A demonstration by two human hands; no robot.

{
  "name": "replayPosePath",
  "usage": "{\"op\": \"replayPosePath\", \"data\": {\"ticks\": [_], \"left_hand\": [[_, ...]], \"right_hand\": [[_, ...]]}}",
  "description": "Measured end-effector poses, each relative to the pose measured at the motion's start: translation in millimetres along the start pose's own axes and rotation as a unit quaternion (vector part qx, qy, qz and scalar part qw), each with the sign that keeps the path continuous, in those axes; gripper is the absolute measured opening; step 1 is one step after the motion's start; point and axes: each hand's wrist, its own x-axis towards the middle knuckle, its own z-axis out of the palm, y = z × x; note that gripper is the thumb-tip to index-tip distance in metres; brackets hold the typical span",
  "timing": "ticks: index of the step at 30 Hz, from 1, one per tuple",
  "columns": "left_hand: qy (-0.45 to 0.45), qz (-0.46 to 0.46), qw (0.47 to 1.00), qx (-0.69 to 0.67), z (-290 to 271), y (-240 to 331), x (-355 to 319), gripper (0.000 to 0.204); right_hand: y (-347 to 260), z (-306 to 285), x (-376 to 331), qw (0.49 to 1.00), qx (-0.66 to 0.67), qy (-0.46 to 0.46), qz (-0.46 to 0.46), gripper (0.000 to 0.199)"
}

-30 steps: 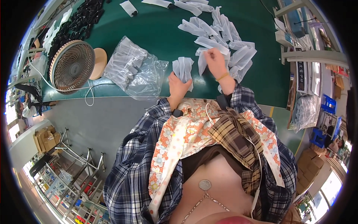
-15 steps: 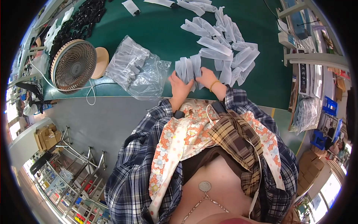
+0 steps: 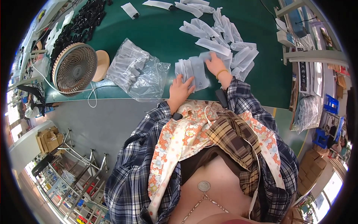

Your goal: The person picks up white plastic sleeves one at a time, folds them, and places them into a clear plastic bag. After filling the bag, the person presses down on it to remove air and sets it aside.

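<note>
In front of me, at the near edge of the table, lies a row of overlapping frosted plastic pouches [image 3: 197, 71]. My left hand [image 3: 180, 90] rests its spread fingers on the lower left of that row. Up and to the right, my right hand [image 3: 217, 65] has its fingers closed on a single frosted pouch [image 3: 204, 56], which is smeared by motion. Beyond that hand spreads a loose heap of filled pouches [image 3: 225, 33], each long and narrow. Left of the row is a large clear plastic bag [image 3: 149, 80] with many more pouches inside.
A round desk fan [image 3: 75, 69] stands at the left, its white cable [image 3: 91, 95] drooping over the table edge. Behind it lies a pile of black parts [image 3: 80, 28]. One pouch with a black end [image 3: 129, 10] lies farther back. Metal shelving [image 3: 309, 56] borders the right side.
My right hand has left the row and moved up and right toward the heap, now with a pouch at its fingertips. My left hand has loosened its hold and spread its fingers over the row.
</note>
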Motion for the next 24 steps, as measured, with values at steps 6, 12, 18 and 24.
{"op": "replayPosePath", "data": {"ticks": [6, 12, 18, 24], "left_hand": [[-0.005, -0.014, 1.0, -0.002, 0, -2, -1, 0.037], [0.007, -0.015, 1.0, -0.011, 2, -2, -1, 0.035], [0.008, -0.003, 1.0, 0.002, 6, -2, 1, 0.035], [-0.017, -0.017, 1.0, 0.02, -2, 4, 5, 0.043]], "right_hand": [[8, -1, -34, 0.968, -0.22, -0.122, 0.006, 0.043], [-6, 24, -50, 0.987, -0.154, -0.007, -0.052, 0.037], [1, 60, -46, 1.0, -0.011, -0.022, 0.008, 0.037], [-11, 46, -44, 0.995, 0.072, -0.067, 0.002, 0.032]]}}
